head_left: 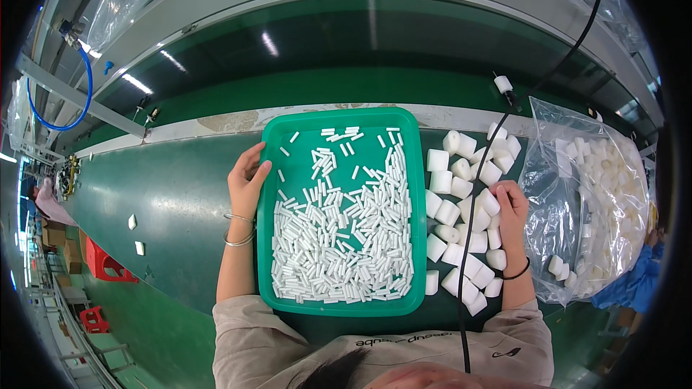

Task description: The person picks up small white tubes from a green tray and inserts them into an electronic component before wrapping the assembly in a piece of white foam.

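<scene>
Hundreds of short white rods [295, 266] on show, lying in a green plastic tray [346, 117] just to the right of the left grip [245, 176]! Heaped thick toward the near end, scattered thinly out ahead of that grip. Up at the tray's side, with thumb spread apart from the fingers against the rim: clamped on or simply resting, cannot tell.

Across to the right grip [512, 209], with fingers curled, tips right at one stubby white cylinder [489, 202]; pinched or only touched, cannot tell from this angle. Close on the left of the right grip, between grip and tray, a whole crowd of loose white cylinders [441, 181] on the green desk [187, 194]. Over the top of that crowd, a black cable [472, 223], running just left of the same grip. Close on the right, a clear plastic bag [537, 230], packed with more of the white stuff. Well out left of the left grip, two small white pieces [140, 248] on the desk and, farther off, a red plastic stool [94, 253].
</scene>
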Action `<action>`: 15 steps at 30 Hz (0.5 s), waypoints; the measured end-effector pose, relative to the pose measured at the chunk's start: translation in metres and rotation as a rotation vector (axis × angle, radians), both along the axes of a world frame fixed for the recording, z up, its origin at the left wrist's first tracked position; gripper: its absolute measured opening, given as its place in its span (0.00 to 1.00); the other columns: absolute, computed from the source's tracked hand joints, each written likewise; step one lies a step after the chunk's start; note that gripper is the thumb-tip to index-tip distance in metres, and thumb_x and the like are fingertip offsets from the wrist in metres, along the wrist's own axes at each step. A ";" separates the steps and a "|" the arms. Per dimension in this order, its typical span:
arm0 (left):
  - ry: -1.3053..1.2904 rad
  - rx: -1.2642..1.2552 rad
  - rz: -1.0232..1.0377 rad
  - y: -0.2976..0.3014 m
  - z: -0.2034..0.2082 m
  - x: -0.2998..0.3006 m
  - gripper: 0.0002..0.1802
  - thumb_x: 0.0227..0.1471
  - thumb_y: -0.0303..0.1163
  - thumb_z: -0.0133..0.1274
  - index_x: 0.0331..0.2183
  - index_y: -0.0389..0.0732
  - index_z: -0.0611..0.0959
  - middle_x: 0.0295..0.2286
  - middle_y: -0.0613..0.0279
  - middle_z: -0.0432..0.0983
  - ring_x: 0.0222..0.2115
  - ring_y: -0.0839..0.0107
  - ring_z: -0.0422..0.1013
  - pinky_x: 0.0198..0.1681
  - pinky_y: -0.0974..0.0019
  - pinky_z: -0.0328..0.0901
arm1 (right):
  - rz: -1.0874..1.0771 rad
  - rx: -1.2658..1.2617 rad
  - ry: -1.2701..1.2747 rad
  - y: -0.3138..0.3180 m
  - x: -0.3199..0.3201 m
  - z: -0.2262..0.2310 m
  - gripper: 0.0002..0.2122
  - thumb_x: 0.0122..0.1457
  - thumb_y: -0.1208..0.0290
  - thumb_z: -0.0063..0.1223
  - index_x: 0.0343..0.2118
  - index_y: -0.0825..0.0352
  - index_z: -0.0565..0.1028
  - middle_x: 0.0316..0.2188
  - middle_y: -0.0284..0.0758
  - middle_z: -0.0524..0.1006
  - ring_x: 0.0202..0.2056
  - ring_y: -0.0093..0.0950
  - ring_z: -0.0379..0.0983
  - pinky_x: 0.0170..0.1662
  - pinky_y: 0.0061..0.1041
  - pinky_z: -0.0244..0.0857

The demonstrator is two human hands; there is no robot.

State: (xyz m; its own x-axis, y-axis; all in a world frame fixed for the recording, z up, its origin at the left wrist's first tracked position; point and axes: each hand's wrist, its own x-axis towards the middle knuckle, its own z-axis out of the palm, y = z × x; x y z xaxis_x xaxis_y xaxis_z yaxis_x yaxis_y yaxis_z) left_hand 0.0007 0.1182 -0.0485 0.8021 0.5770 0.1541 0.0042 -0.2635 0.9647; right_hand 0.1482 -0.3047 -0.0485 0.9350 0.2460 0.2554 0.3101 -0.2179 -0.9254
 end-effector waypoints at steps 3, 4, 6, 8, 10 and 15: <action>-0.001 -0.004 0.000 -0.001 0.002 0.000 0.18 0.44 0.24 0.51 0.41 0.35 0.72 0.30 0.64 0.72 0.30 0.81 0.66 0.35 0.78 0.62 | 0.004 0.003 -0.001 0.000 -0.001 0.001 0.05 0.51 0.80 0.42 0.22 0.73 0.69 0.22 0.33 0.70 0.26 0.20 0.64 0.32 0.16 0.57; -0.001 -0.006 0.001 -0.002 0.002 0.000 0.18 0.44 0.24 0.51 0.41 0.35 0.72 0.30 0.64 0.72 0.30 0.80 0.67 0.35 0.78 0.62 | 0.005 0.003 -0.002 0.000 -0.001 0.002 0.05 0.51 0.80 0.42 0.22 0.73 0.69 0.22 0.33 0.70 0.26 0.20 0.64 0.32 0.16 0.57; 0.000 0.000 0.002 -0.001 0.001 0.000 0.18 0.44 0.24 0.51 0.41 0.35 0.72 0.30 0.64 0.72 0.30 0.80 0.67 0.35 0.78 0.62 | 0.008 0.001 -0.010 0.001 -0.001 0.002 0.05 0.51 0.80 0.42 0.22 0.73 0.69 0.22 0.33 0.70 0.26 0.21 0.64 0.32 0.16 0.57; 0.001 0.005 0.002 -0.001 0.000 0.000 0.18 0.44 0.24 0.51 0.41 0.35 0.72 0.30 0.64 0.72 0.30 0.80 0.67 0.35 0.78 0.62 | 0.009 -0.003 -0.018 0.000 -0.001 0.002 0.05 0.52 0.80 0.42 0.22 0.73 0.69 0.22 0.33 0.70 0.26 0.21 0.64 0.32 0.16 0.57; -0.004 -0.001 -0.008 -0.002 0.000 0.001 0.18 0.44 0.24 0.51 0.42 0.35 0.72 0.30 0.64 0.72 0.31 0.80 0.67 0.36 0.78 0.62 | 0.004 -0.003 -0.023 -0.001 0.000 0.002 0.05 0.51 0.80 0.42 0.22 0.73 0.69 0.22 0.33 0.70 0.26 0.21 0.64 0.32 0.16 0.57; -0.003 -0.008 -0.003 0.000 -0.001 -0.001 0.19 0.44 0.24 0.51 0.42 0.36 0.72 0.30 0.64 0.72 0.30 0.80 0.66 0.35 0.78 0.61 | 0.009 0.012 0.001 -0.001 0.000 -0.001 0.05 0.51 0.80 0.42 0.22 0.73 0.69 0.22 0.33 0.70 0.26 0.21 0.65 0.32 0.16 0.57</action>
